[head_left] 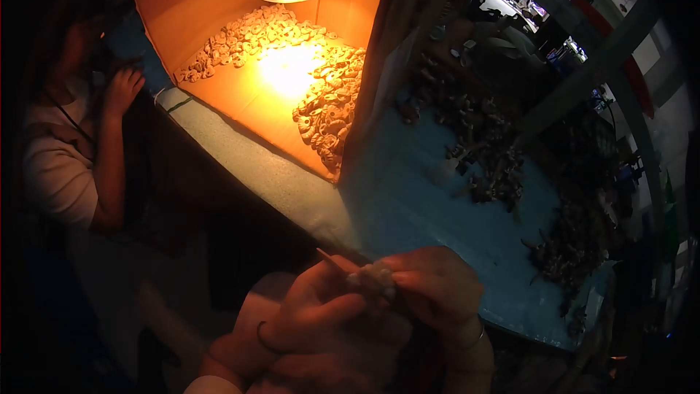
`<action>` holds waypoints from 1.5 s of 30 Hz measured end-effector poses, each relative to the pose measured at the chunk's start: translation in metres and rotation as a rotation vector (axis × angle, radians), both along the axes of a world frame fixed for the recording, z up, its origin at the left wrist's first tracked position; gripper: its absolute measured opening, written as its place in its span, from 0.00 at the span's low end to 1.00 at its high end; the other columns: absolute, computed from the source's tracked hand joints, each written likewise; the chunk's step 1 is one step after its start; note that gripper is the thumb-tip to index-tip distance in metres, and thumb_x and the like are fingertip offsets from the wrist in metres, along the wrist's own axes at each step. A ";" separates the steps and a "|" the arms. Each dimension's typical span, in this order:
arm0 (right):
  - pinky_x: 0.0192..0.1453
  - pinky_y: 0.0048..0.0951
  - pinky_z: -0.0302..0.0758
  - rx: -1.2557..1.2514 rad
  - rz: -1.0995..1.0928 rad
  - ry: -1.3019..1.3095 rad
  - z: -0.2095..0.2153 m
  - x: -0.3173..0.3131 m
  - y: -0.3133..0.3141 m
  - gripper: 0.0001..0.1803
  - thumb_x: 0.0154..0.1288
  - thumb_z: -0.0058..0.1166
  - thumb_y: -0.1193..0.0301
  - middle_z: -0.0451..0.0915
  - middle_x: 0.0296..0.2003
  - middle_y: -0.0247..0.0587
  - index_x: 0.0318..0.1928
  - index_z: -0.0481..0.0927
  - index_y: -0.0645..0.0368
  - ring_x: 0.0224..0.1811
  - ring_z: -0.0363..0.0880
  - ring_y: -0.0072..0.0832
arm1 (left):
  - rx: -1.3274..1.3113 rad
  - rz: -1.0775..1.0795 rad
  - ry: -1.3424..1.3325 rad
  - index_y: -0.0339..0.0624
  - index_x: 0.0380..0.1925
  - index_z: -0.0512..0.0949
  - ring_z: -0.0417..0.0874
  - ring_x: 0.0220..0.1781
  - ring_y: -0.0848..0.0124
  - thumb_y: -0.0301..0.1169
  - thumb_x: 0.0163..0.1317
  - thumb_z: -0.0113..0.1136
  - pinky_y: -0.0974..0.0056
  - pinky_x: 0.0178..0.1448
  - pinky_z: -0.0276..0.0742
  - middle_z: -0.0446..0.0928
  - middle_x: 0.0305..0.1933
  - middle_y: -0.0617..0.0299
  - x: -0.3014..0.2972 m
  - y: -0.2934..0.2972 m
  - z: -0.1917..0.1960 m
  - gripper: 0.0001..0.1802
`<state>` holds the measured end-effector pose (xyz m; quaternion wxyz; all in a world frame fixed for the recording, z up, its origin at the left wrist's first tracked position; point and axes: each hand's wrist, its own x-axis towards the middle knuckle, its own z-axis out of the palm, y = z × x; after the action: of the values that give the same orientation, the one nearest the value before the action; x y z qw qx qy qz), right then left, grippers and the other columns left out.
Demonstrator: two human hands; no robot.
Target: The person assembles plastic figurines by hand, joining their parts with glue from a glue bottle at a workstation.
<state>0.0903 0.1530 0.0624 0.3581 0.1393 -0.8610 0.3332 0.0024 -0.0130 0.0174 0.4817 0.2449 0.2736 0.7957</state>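
I see both hands low in front of me, just off the near edge of the blue counter (437, 211): my right hand (430, 284) pinches a small pale lumpy piece (373, 276) between thumb and fingertips, and my left hand (321, 314) has its grip closed around a thin stick (332, 260) whose tip meets that piece. I judge the piece light, brittle and easily crushed. It seems best held gently by its outer edges, with the stick held near its tip.

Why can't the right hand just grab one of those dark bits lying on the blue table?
It probably could. The dark bits lie uncovered on the blue table, beyond the right hand, with nothing between. But that hand is pinching a small pale piece together with the left hand, so it isn't free.
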 end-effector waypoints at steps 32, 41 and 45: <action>0.36 0.31 0.73 -0.155 -0.338 -0.051 -0.002 -0.002 -0.036 0.13 0.47 0.59 0.83 0.78 0.33 0.43 0.36 0.78 0.62 0.33 0.77 0.37 | -0.153 0.868 1.109 0.39 0.41 0.66 0.79 0.37 0.69 0.17 0.50 0.65 0.70 0.36 0.76 0.74 0.39 0.52 0.001 0.015 -0.012 0.21; 0.44 0.34 0.72 -0.124 -0.303 -0.139 -0.004 0.001 -0.036 0.21 0.46 0.61 0.82 0.75 0.40 0.46 0.44 0.74 0.62 0.41 0.75 0.40 | -0.207 0.892 1.223 0.39 0.40 0.66 0.79 0.35 0.69 0.17 0.50 0.64 0.70 0.35 0.76 0.73 0.39 0.51 0.001 0.014 -0.006 0.20; 0.54 0.37 0.67 -0.072 -0.292 -0.262 -0.007 0.008 -0.038 0.33 0.44 0.63 0.80 0.67 0.51 0.49 0.54 0.66 0.63 0.51 0.69 0.44 | -0.276 0.910 1.258 0.38 0.39 0.67 0.79 0.34 0.69 0.16 0.50 0.64 0.69 0.34 0.76 0.73 0.37 0.52 -0.003 0.021 -0.001 0.18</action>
<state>0.0982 0.1151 0.0556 0.2922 -0.0446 -0.8989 0.3233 -0.0007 0.0075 0.0159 -0.1108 0.4510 0.6646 0.5854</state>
